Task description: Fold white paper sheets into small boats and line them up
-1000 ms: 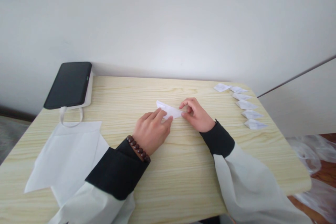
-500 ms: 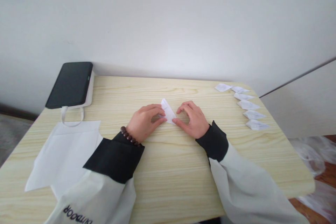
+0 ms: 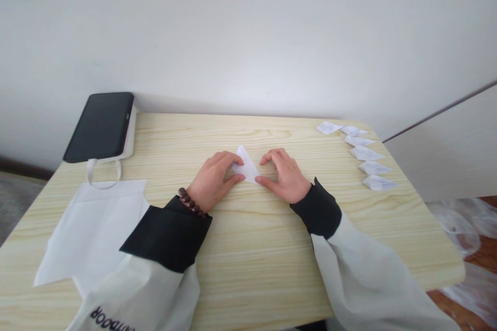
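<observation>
A small folded white paper piece (image 3: 246, 166), triangular, stands on the light wooden table (image 3: 256, 248) between my two hands. My left hand (image 3: 212, 182), with a dark bead bracelet at the wrist, pinches the paper's left side between thumb and fingers. My right hand (image 3: 282, 175) curls around its right side, thumb tip and forefinger touching the paper's edge. Both sleeves are white with black cuffs.
Several finished folded paper pieces (image 3: 363, 153) lie in a row near the table's right edge. A stack of white paper sheets (image 3: 91, 227) lies at the front left. A black phone (image 3: 101, 125) rests on a white box with a strap loop at the back left, by the wall.
The paper went from lying flat and long under my fingers to a raised triangular shape held between both hands. My left hand drew back a little; my right hand moved closer.
</observation>
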`<state>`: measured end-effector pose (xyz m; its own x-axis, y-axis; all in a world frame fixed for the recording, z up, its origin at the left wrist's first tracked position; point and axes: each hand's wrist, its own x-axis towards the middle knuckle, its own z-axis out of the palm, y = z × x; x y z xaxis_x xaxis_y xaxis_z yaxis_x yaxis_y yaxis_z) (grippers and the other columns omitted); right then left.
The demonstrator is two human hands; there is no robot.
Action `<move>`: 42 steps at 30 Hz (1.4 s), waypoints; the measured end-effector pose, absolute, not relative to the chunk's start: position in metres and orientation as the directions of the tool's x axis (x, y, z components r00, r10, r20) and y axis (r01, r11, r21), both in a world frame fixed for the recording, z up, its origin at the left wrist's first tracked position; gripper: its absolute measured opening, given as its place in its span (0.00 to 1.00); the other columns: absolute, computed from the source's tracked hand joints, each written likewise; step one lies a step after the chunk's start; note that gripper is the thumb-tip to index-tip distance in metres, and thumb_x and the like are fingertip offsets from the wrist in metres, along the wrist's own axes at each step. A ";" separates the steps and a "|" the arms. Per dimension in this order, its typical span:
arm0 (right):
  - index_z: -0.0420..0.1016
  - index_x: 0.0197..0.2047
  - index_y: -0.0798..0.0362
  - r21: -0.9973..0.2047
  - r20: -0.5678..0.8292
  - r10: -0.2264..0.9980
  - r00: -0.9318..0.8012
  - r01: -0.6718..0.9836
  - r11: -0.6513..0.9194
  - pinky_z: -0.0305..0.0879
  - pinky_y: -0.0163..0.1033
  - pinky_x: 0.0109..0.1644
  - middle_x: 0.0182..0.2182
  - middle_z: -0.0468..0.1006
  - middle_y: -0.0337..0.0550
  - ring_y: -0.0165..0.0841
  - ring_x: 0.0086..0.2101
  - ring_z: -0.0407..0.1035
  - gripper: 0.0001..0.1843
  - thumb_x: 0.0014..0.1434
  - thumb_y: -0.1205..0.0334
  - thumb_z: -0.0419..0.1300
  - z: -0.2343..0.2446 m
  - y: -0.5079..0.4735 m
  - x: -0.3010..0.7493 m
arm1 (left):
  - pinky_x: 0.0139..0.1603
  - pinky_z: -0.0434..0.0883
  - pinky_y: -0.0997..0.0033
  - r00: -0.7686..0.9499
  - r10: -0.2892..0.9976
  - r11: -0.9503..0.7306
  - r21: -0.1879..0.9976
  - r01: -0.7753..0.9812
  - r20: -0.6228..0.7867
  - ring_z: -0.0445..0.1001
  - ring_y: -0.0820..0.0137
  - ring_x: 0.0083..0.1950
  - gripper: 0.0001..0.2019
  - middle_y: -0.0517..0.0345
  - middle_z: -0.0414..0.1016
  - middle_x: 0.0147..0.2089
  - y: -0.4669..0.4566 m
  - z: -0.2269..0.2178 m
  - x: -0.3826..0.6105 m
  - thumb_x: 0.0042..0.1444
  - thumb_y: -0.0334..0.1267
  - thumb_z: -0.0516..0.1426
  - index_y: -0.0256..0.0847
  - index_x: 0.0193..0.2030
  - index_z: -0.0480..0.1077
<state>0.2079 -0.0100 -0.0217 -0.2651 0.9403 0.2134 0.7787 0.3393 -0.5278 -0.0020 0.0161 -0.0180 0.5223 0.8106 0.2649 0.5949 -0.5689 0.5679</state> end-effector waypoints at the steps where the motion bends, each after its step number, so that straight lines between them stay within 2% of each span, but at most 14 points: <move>1: 0.65 0.42 0.52 -0.536 0.210 0.937 -0.278 0.769 0.349 0.61 0.45 0.46 0.42 0.69 0.46 0.40 0.44 0.65 0.17 0.52 0.54 0.61 -0.022 -0.010 0.209 | 0.52 0.68 0.58 0.521 0.807 -0.575 0.568 0.589 0.277 0.69 0.63 0.49 0.10 0.53 0.70 0.46 0.016 -0.017 -0.002 0.54 0.37 0.56 0.41 0.44 0.66; 3: 0.66 0.42 0.52 -0.540 0.219 0.930 -0.295 0.757 0.367 0.61 0.44 0.44 0.41 0.69 0.46 0.39 0.44 0.65 0.15 0.53 0.55 0.61 -0.023 -0.010 0.210 | 0.55 0.66 0.58 0.527 0.792 -0.602 0.533 0.595 0.306 0.67 0.62 0.54 0.13 0.50 0.67 0.52 0.014 -0.017 -0.002 0.55 0.37 0.55 0.40 0.48 0.66; 6: 0.66 0.41 0.52 -0.505 0.274 0.922 -0.274 0.775 0.380 0.61 0.46 0.46 0.42 0.69 0.47 0.40 0.45 0.65 0.15 0.54 0.52 0.59 -0.025 -0.013 0.206 | 0.57 0.63 0.51 0.521 0.793 -0.609 0.379 0.697 0.315 0.62 0.56 0.59 0.17 0.47 0.64 0.60 0.010 -0.017 0.000 0.57 0.40 0.54 0.41 0.53 0.66; 8: 0.67 0.41 0.51 -0.480 0.307 0.922 -0.238 0.797 0.366 0.60 0.47 0.48 0.42 0.69 0.48 0.41 0.45 0.65 0.17 0.54 0.48 0.60 -0.027 -0.015 0.203 | 0.57 0.62 0.47 0.515 0.798 -0.596 0.288 0.749 0.312 0.59 0.53 0.62 0.17 0.48 0.64 0.61 0.008 -0.018 0.000 0.58 0.42 0.53 0.42 0.53 0.67; 10: 0.68 0.41 0.51 -0.477 0.322 0.923 -0.210 0.806 0.350 0.60 0.48 0.48 0.42 0.69 0.48 0.41 0.45 0.65 0.19 0.53 0.46 0.60 -0.028 -0.015 0.201 | 0.57 0.61 0.48 0.522 0.788 -0.605 0.257 0.753 0.326 0.58 0.54 0.63 0.15 0.50 0.67 0.59 0.007 -0.018 -0.001 0.60 0.42 0.51 0.43 0.52 0.69; 13: 0.69 0.43 0.51 -0.503 0.316 0.928 -0.198 0.794 0.341 0.62 0.46 0.46 0.42 0.70 0.48 0.40 0.44 0.66 0.16 0.56 0.50 0.59 -0.029 -0.013 0.201 | 0.55 0.64 0.54 0.528 0.782 -0.614 0.260 0.745 0.332 0.64 0.58 0.58 0.14 0.51 0.71 0.53 0.009 -0.017 -0.003 0.62 0.39 0.49 0.44 0.49 0.72; 17: 0.72 0.46 0.51 -0.528 0.304 0.930 -0.206 0.776 0.344 0.63 0.45 0.46 0.43 0.69 0.47 0.38 0.44 0.67 0.13 0.58 0.57 0.57 -0.030 -0.011 0.204 | 0.50 0.66 0.55 0.497 0.811 -0.573 0.249 0.780 0.310 0.67 0.57 0.52 0.18 0.48 0.71 0.49 0.012 -0.015 -0.005 0.58 0.42 0.54 0.41 0.54 0.68; 21: 0.73 0.46 0.52 -0.525 0.337 0.919 -0.203 0.770 0.363 0.62 0.47 0.50 0.43 0.70 0.48 0.39 0.45 0.67 0.14 0.58 0.56 0.57 -0.031 -0.012 0.203 | 0.52 0.64 0.52 0.454 0.842 -0.524 0.244 0.816 0.291 0.64 0.55 0.54 0.18 0.48 0.68 0.53 0.011 -0.013 -0.004 0.56 0.45 0.55 0.42 0.52 0.69; 24: 0.74 0.46 0.51 -0.514 0.340 0.917 -0.210 0.775 0.368 0.62 0.47 0.50 0.43 0.70 0.48 0.39 0.45 0.66 0.17 0.56 0.51 0.59 -0.031 -0.013 0.203 | 0.53 0.63 0.53 0.463 0.839 -0.535 0.271 0.801 0.288 0.64 0.57 0.54 0.17 0.49 0.69 0.52 0.011 -0.013 -0.004 0.57 0.46 0.54 0.42 0.50 0.70; 28: 0.73 0.45 0.50 -0.514 0.337 0.916 -0.219 0.772 0.373 0.62 0.47 0.50 0.42 0.70 0.47 0.39 0.44 0.66 0.17 0.56 0.50 0.60 -0.031 -0.012 0.203 | 0.52 0.63 0.54 0.469 0.836 -0.540 0.274 0.796 0.286 0.65 0.57 0.54 0.16 0.49 0.69 0.52 0.011 -0.013 -0.004 0.58 0.46 0.53 0.42 0.50 0.69; 33: 0.72 0.42 0.51 -0.561 0.317 0.928 -0.196 0.750 0.349 0.63 0.45 0.45 0.41 0.71 0.47 0.39 0.43 0.67 0.16 0.54 0.51 0.62 -0.030 -0.012 0.203 | 0.53 0.62 0.51 0.400 0.874 -0.468 0.259 0.845 0.274 0.63 0.54 0.56 0.21 0.46 0.66 0.56 0.011 -0.015 -0.003 0.58 0.48 0.53 0.41 0.56 0.65; 37: 0.69 0.39 0.51 -0.595 0.310 0.934 -0.176 0.730 0.335 0.63 0.43 0.42 0.40 0.73 0.45 0.38 0.41 0.67 0.15 0.52 0.51 0.63 -0.030 -0.011 0.203 | 0.55 0.62 0.51 0.395 0.877 -0.462 0.258 0.849 0.273 0.61 0.53 0.58 0.21 0.46 0.64 0.58 0.010 -0.016 -0.003 0.58 0.48 0.52 0.40 0.55 0.65; 42: 0.68 0.38 0.51 -0.571 0.303 0.937 -0.173 0.754 0.324 0.60 0.43 0.42 0.36 0.74 0.42 0.36 0.35 0.67 0.16 0.51 0.52 0.65 -0.027 -0.012 0.203 | 0.57 0.61 0.50 0.418 0.865 -0.493 0.316 0.811 0.276 0.61 0.53 0.59 0.21 0.44 0.65 0.58 0.013 -0.018 -0.004 0.58 0.46 0.52 0.36 0.54 0.64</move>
